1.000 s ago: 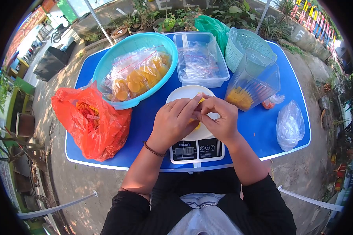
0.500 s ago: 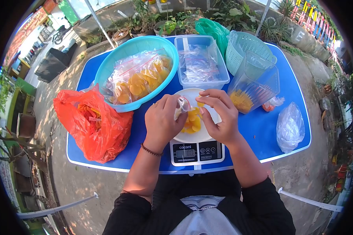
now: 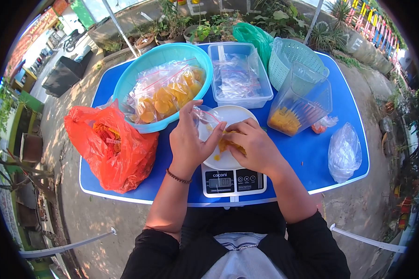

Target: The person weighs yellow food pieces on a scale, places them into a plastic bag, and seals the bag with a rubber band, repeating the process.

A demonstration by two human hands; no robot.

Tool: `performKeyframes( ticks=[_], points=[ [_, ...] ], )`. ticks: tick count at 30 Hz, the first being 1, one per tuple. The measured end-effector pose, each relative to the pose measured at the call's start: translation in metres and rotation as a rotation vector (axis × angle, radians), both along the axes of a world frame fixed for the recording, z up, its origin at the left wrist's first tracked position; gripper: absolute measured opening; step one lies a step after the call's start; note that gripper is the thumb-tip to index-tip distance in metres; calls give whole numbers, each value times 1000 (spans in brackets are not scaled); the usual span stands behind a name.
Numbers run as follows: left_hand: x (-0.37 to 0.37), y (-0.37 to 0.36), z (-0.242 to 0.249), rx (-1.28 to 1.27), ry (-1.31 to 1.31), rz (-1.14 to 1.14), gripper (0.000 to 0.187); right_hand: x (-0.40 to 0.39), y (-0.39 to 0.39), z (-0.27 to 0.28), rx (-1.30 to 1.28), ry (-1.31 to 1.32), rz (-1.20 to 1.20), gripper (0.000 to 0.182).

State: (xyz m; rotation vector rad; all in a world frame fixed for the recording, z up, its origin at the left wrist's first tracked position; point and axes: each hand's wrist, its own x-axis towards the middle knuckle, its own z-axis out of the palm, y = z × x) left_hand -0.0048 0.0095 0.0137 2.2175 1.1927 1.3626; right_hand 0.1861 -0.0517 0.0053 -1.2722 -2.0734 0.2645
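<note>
Gathering orange chips (image 3: 229, 144) off the white plate (image 3: 235, 116) on the scale (image 3: 233, 180), the right hand (image 3: 253, 149) pinches them closed while the left hand (image 3: 188, 139) grips the small clear bag (image 3: 205, 116), whose mouth should gape close above the plate.

on my feed the only word i can read is the brand "coconi", printed in white on the black front panel of the white digital kitchen scale (image 3: 233, 180). beside it sits the scale's small grey display (image 3: 219, 182), but its digits are too faint for me to read. nothing else carries legible text.
</note>
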Motion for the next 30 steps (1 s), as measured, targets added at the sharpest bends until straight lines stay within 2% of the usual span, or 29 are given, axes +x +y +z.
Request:
performKeyframes(
  ticks=[5,8,15,18,21,24,30],
  points=[
    [-1,4,-4,134,84,-17,57,0,1,-3,42,54,-15,22],
    [-1,1,-1,78,87,-21,49,-1,3,-3,90,96,-42,22],
    [3,2,-1,171,108,-37,44,3,8,-3,189,236,-119,20],
    [4,1,0,174,156,-55,43,0,6,-3,139,485,-232,19],
    [3,-2,0,192,215,-117,42,-1,9,-7,131,926,-203,17],
    [7,-4,-4,247,210,-162,43,-8,5,-3,145,944,-204,15],
    [12,-4,-9,281,168,-174,45,-4,4,2,291,579,-156,16]
  ],
)
